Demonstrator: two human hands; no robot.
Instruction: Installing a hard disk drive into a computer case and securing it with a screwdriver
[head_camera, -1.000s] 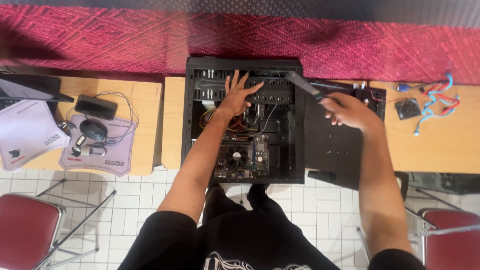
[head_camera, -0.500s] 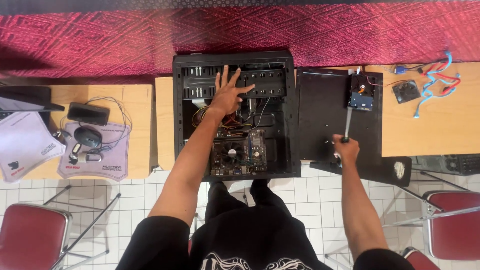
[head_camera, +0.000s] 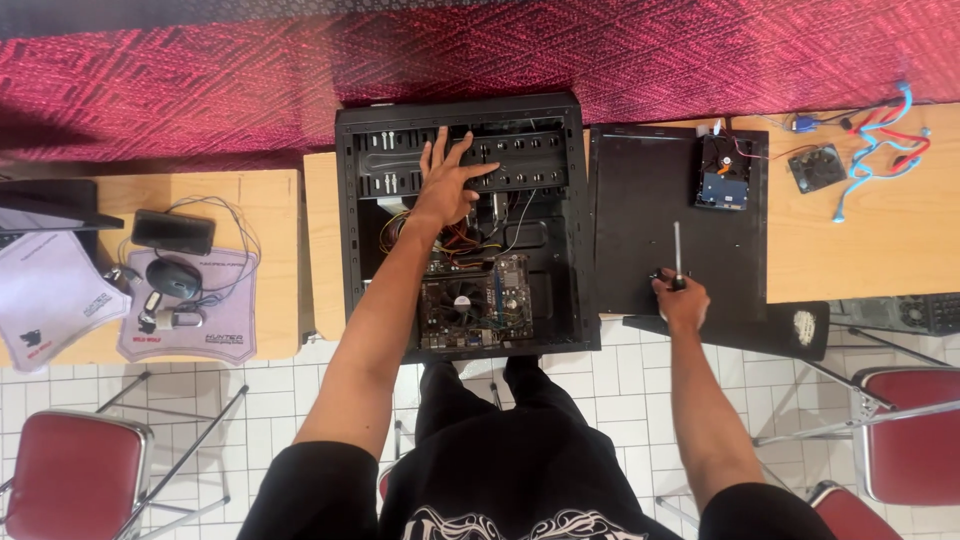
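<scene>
The left hand (head_camera: 447, 185) is still pressing spread fingers on the open computer case (head_camera: 462, 225), while the right hand (head_camera: 680, 300), at four o'clock, has brought the gripped screwdriver (head_camera: 677, 255) down onto the black side panel (head_camera: 660, 225).

Black computer case (head_camera: 460, 115) and black side panel (head_camera: 640, 230); pale wood counter (head_camera: 870, 240); crimson zigzag-patterned cloth (head_camera: 200, 80); blue and red cables (head_camera: 880, 130); red chair seat (head_camera: 70, 470); white floor tiles (head_camera: 290, 390).

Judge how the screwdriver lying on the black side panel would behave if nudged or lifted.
The screwdriver has a thin straight metal shaft, so it is probably stiff and light. Its handle looks round, so it may roll on the flat black side panel. The right hand resting on the handle likely stops that.
</scene>
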